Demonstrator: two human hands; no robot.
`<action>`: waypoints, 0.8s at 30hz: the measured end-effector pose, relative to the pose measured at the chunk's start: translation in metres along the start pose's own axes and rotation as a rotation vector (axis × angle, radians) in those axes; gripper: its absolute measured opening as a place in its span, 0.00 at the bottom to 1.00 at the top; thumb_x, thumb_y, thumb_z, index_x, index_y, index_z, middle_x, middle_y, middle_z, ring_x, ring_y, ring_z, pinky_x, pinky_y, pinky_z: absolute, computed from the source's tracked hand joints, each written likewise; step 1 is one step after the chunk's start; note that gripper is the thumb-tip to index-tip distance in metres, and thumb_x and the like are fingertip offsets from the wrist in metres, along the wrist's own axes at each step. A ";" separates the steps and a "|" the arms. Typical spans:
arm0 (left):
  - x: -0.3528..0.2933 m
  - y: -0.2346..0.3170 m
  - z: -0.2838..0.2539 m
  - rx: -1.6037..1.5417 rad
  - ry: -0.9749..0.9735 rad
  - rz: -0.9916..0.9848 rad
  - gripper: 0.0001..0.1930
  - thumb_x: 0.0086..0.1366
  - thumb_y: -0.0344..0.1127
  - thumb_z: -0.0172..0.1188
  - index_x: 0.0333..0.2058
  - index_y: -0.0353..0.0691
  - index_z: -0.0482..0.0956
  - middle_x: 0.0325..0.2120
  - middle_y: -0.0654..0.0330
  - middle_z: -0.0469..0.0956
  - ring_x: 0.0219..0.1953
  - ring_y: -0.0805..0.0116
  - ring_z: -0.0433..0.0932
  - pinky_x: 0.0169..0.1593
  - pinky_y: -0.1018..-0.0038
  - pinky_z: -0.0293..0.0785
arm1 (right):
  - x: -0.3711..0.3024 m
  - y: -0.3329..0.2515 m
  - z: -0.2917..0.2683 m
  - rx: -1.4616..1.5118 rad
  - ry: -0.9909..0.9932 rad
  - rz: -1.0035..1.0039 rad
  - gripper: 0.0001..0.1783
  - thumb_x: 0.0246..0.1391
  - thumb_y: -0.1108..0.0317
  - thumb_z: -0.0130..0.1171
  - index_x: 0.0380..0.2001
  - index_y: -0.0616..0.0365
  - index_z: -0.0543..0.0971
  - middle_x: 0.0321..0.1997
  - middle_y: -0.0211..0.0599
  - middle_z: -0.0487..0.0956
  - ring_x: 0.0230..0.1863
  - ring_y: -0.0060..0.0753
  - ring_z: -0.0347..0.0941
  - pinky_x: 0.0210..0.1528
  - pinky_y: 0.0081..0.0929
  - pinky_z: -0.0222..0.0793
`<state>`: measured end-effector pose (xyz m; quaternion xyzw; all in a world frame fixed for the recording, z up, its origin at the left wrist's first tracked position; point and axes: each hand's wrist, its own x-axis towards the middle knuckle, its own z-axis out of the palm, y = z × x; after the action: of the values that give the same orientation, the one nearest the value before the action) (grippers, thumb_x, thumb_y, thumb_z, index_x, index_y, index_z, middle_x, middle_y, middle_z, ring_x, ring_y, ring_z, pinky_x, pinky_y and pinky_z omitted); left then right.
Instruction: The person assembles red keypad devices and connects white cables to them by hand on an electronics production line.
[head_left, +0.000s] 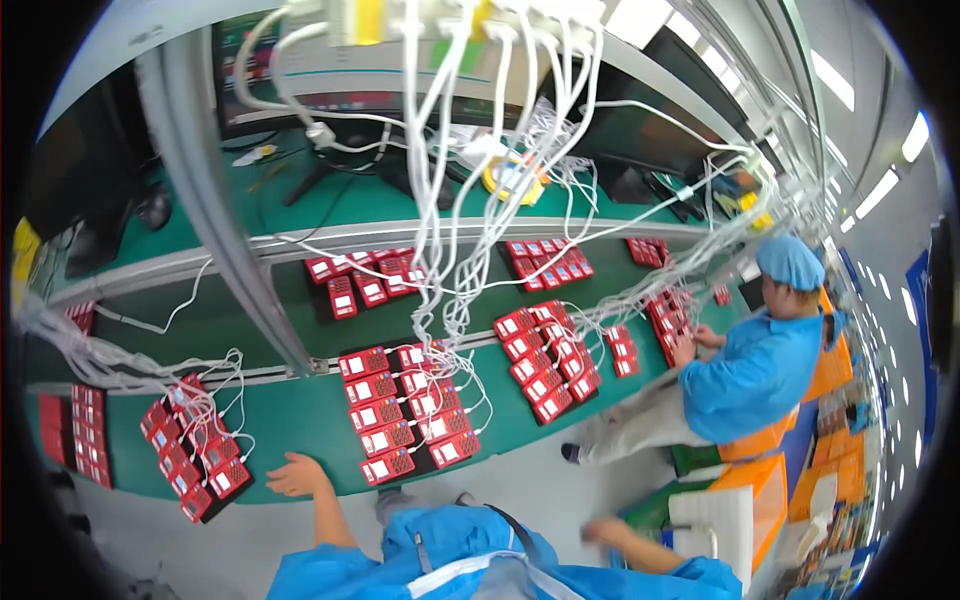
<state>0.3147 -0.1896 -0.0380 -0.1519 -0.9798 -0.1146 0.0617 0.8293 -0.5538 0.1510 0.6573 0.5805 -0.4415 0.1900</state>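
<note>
My left hand (pixel 298 477) is held over the front edge of the green workbench (pixel 300 420), palm down, its fingers spread with nothing in them. It lies between two groups of red handheld keypad devices. On its right is a double column whose nearest device (pixel 387 466) sits close to the bench edge. To its left is a group with a front device (pixel 228 478), white cables draped over it. My right hand (pixel 605 532) hangs away from the bench over the floor, smeared by motion, so its fingers cannot be made out.
Bundles of white cables (pixel 485 230) drop from a socket strip above. More red devices (pixel 545 360) stand in rows to the right. A metal post (pixel 215 200) rises from the bench. A co-worker (pixel 750 350) in blue works at the right, near orange bins (pixel 765 500) and a white chair (pixel 710 530).
</note>
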 end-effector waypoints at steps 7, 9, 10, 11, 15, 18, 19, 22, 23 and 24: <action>-0.037 -0.012 0.005 0.123 -0.005 0.003 0.38 0.67 0.60 0.43 0.63 0.33 0.56 0.64 0.41 0.54 0.67 0.45 0.54 0.62 0.47 0.56 | 0.054 -0.170 -0.347 0.211 1.265 -0.628 0.11 0.56 0.73 0.58 0.42 0.64 0.77 0.36 0.44 0.81 0.32 0.37 0.79 0.34 0.28 0.73; -0.048 -0.012 0.007 0.105 0.001 0.015 0.39 0.67 0.62 0.41 0.63 0.33 0.56 0.64 0.41 0.55 0.67 0.45 0.54 0.61 0.48 0.58 | 0.055 -0.200 -0.382 0.258 1.311 -0.765 0.09 0.56 0.75 0.58 0.41 0.64 0.78 0.35 0.41 0.82 0.35 0.31 0.79 0.37 0.24 0.73; -0.052 -0.005 -0.003 0.109 -0.015 -0.098 0.39 0.67 0.63 0.41 0.63 0.34 0.56 0.63 0.42 0.57 0.65 0.44 0.57 0.59 0.48 0.61 | 0.055 -0.210 -0.396 0.366 1.353 -0.791 0.07 0.56 0.76 0.57 0.39 0.65 0.79 0.34 0.40 0.82 0.36 0.29 0.79 0.39 0.23 0.73; -0.056 0.007 -0.006 0.103 -0.032 -0.216 0.40 0.67 0.64 0.41 0.64 0.35 0.56 0.62 0.43 0.58 0.63 0.44 0.59 0.57 0.49 0.65 | 0.060 -0.209 -0.414 0.235 1.492 -0.845 0.07 0.55 0.76 0.57 0.38 0.65 0.78 0.34 0.39 0.82 0.35 0.30 0.79 0.38 0.23 0.72; -0.028 -0.022 0.045 0.011 0.232 -0.301 0.40 0.66 0.65 0.41 0.63 0.36 0.57 0.60 0.44 0.61 0.57 0.45 0.67 0.53 0.50 0.69 | 0.069 -0.253 -0.462 0.217 1.582 -0.997 0.09 0.54 0.77 0.57 0.40 0.64 0.78 0.38 0.43 0.80 0.38 0.36 0.77 0.43 0.27 0.70; -0.035 -0.018 0.046 0.049 0.203 -0.318 0.40 0.66 0.64 0.42 0.63 0.35 0.58 0.58 0.43 0.63 0.51 0.46 0.71 0.52 0.52 0.70 | 0.073 -0.276 -0.476 0.251 1.627 -1.093 0.11 0.53 0.78 0.56 0.41 0.64 0.77 0.39 0.43 0.79 0.38 0.35 0.77 0.43 0.27 0.70; -0.033 -0.027 0.050 0.078 0.242 -0.289 0.40 0.66 0.64 0.43 0.63 0.35 0.58 0.57 0.42 0.63 0.51 0.45 0.71 0.52 0.53 0.70 | 0.071 -0.286 -0.476 0.253 1.663 -1.118 0.11 0.53 0.78 0.57 0.41 0.64 0.77 0.39 0.43 0.79 0.37 0.35 0.77 0.43 0.27 0.70; -0.033 -0.029 0.053 0.051 0.255 -0.267 0.40 0.65 0.64 0.44 0.63 0.34 0.57 0.56 0.41 0.65 0.50 0.45 0.72 0.52 0.55 0.70 | 0.073 -0.291 -0.500 0.091 1.753 -1.196 0.08 0.52 0.80 0.56 0.37 0.64 0.78 0.37 0.45 0.79 0.37 0.39 0.77 0.43 0.27 0.70; -0.038 -0.027 0.051 0.009 0.226 -0.277 0.41 0.65 0.64 0.44 0.63 0.34 0.57 0.55 0.41 0.65 0.50 0.45 0.72 0.52 0.56 0.71 | 0.073 -0.289 -0.509 0.115 1.714 -1.139 0.07 0.52 0.78 0.56 0.36 0.64 0.79 0.36 0.46 0.80 0.38 0.42 0.77 0.44 0.29 0.70; -0.040 -0.017 0.052 0.010 0.216 -0.257 0.41 0.65 0.64 0.44 0.63 0.34 0.57 0.55 0.41 0.65 0.50 0.45 0.72 0.52 0.56 0.71 | 0.079 -0.285 -0.523 0.063 1.722 -1.075 0.08 0.51 0.76 0.57 0.36 0.63 0.79 0.37 0.46 0.79 0.39 0.44 0.77 0.44 0.30 0.70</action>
<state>0.3429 -0.2039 -0.0981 -0.0120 -0.9794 -0.1323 0.1522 0.7474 -0.0354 0.4437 0.4087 0.7269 0.1400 -0.5338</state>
